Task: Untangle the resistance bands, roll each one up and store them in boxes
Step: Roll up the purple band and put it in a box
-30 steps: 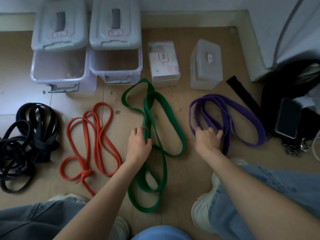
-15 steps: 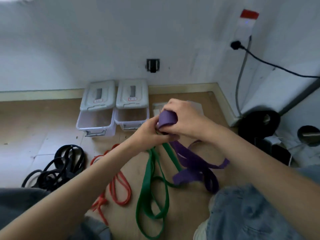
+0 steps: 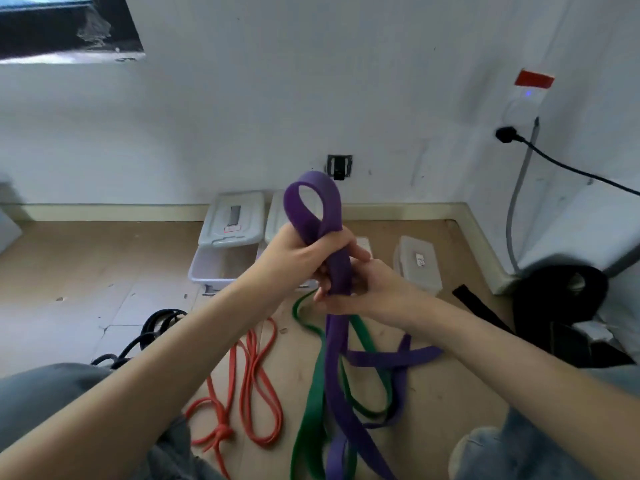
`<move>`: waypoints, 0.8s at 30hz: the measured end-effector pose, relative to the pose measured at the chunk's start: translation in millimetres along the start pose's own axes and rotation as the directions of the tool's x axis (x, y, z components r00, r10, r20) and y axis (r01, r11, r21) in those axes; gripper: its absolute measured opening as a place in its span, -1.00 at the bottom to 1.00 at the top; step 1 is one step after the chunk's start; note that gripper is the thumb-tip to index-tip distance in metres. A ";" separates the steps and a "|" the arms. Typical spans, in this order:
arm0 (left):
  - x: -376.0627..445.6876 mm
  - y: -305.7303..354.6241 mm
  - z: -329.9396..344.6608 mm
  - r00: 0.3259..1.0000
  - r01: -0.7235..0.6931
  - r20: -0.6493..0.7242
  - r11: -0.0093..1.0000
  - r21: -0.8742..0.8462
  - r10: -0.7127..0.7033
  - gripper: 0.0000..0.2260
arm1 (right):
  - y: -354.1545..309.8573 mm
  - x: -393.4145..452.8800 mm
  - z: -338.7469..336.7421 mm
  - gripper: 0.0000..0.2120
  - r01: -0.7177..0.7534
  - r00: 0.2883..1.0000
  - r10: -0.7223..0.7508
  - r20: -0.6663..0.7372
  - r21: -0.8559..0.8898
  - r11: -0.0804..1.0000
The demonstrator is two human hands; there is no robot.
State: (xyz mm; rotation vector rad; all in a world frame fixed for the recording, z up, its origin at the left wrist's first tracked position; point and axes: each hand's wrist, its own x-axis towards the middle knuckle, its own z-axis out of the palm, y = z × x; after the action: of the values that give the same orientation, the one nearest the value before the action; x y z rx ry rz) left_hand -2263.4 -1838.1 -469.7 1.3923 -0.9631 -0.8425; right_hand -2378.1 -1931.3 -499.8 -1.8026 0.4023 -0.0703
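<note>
My left hand (image 3: 298, 258) clenches the purple band (image 3: 313, 216) below its raised loop; my right hand (image 3: 363, 292) pinches it lower, the rest trailing to the floor; behind, an open box (image 3: 211, 268) whose contents I cannot tell, its lid (image 3: 235, 220) propped behind.

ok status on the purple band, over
Left hand and right hand both gripping purple band, loop up top. Tail trails to floor, lying across green band. Red band knotted.
</note>
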 end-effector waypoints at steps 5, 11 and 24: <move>3.1 -4.4 -4.9 1.000 -0.025 -0.012 0.999 0.036 0.026 -0.97 | 5.0 2.1 4.5 -0.83 0.007 0.997 -0.033 -0.072 -0.335 0.942; -0.8 1.5 -7.6 0.999 -0.040 0.025 0.982 -0.187 0.045 -0.80 | -5.2 -9.8 -10.0 -0.90 -0.036 0.992 0.028 0.125 0.060 0.998; 7.2 -29.1 -67.7 0.799 0.453 -0.235 0.811 -0.370 -0.553 -0.78 | -3.0 -9.2 -35.6 -0.76 -0.166 0.894 -0.128 -0.428 -0.586 0.793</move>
State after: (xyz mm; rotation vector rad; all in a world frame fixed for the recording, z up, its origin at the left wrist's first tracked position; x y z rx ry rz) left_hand -2196.6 -1818.4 -494.8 1.4857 -0.1705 -1.0543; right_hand -2395.2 -1960.8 -485.7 -2.4327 0.8533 -0.3905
